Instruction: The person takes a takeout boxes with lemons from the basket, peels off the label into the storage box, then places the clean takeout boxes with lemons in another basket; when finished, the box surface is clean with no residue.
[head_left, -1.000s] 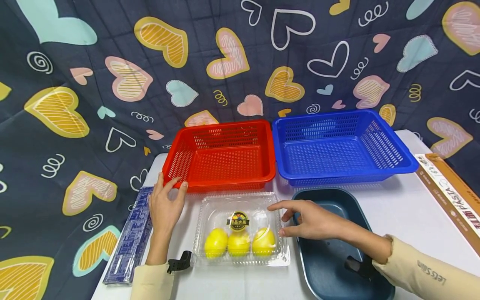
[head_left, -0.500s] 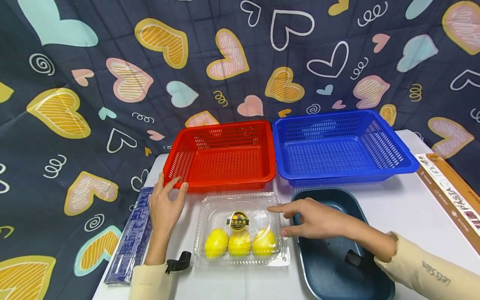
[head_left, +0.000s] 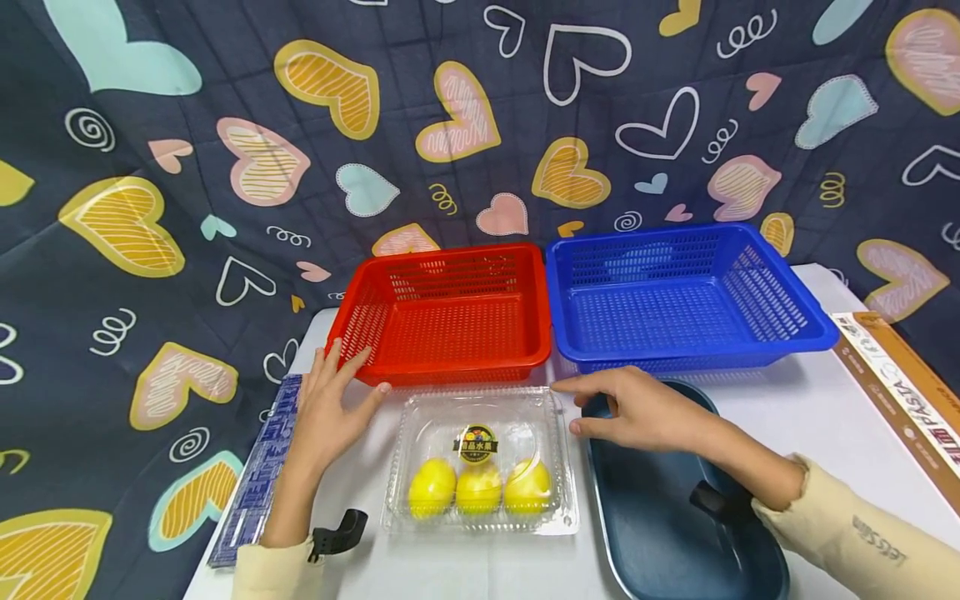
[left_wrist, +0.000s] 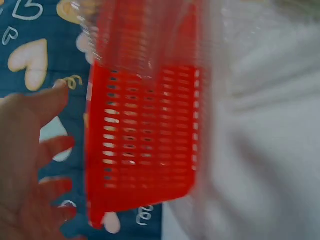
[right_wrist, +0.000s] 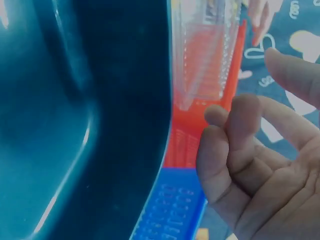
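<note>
Flanking the clear fruit box (head_left: 480, 457), both hands' grips apart: left hand (head_left: 330, 408), right hand (head_left: 637, 410); "PASTA" carton (head_left: 903, 392) nearby.

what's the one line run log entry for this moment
left hand: open, by red basket | right hand: open, over dark tray | clear clamshell: shut, three yellow fruits, between hands

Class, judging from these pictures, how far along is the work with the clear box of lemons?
Nothing looks done: the clear box lies shut, three lemons inside, and the red basket holds nothing. In hand: left hand and right hand flank the box's far corners, gripping nothing. Opening or moving it remains.
</note>
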